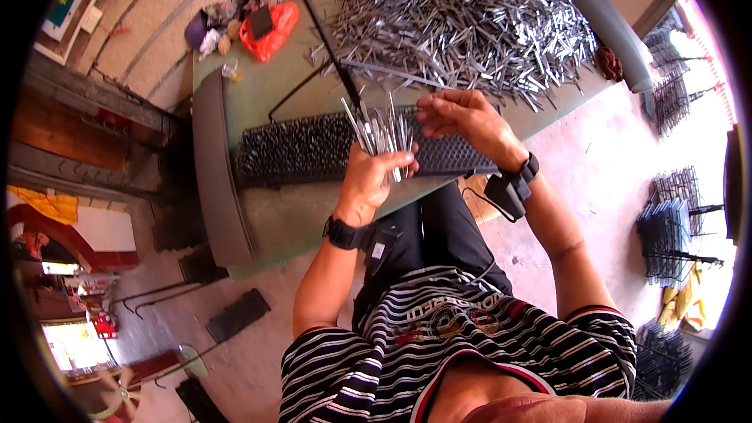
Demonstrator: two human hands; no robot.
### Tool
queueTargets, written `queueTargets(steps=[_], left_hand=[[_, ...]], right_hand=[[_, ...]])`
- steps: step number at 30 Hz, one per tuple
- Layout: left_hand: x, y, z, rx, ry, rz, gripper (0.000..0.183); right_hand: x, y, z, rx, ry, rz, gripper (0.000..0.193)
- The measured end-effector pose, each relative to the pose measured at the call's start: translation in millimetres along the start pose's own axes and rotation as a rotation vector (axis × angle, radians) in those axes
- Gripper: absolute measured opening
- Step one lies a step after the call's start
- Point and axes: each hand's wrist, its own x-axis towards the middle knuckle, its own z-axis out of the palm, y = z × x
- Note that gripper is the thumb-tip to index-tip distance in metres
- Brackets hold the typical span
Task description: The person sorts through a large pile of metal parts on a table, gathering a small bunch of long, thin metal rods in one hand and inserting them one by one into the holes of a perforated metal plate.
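Note:
My left hand (368, 180) is closed around an upright bundle of thin silvery metal strips (379, 131), their ends fanning out above the fist. Just right of the bundle is my right hand (464, 119), its fingers bent and pinched together; whatever they may hold is too small to make out. Beneath both hands lies a long black tray with a grid of small holes (458, 155). Its left part is thickly set with bright strip ends, while dark holes show on the right. My hands and the bundle cover its middle.
A large heap of loose metal strips (462, 27) covers the far side of the green table (294, 215). A thin dark bar (317, 23) slants down toward the tray. An orange plastic bag (270, 39) lies at the far left. Stacked dark racks (670, 231) stand on the floor at right.

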Motion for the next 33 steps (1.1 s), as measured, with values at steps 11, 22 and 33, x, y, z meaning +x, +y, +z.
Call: queueTargets(steps=[11, 22, 33], left_hand=[[-92.3, -54.8, -51.0, 0.045, 0.139, -0.125, 0.029], [-70.5, -61.9, -80.1, -0.105, 0.315, -0.074, 0.028], [-46.5, -51.9, -89.2, -0.16, 0.448, -0.007, 0.023]], right_hand=[[-5.8, 86.2, 65.5, -0.243, -0.031, 0.082, 0.02], [36.2, 88.1, 69.2, -0.261, 0.416, -0.292, 0.014], [78.5, 110.4, 63.3, -0.731, 0.417, -0.513, 0.013]])
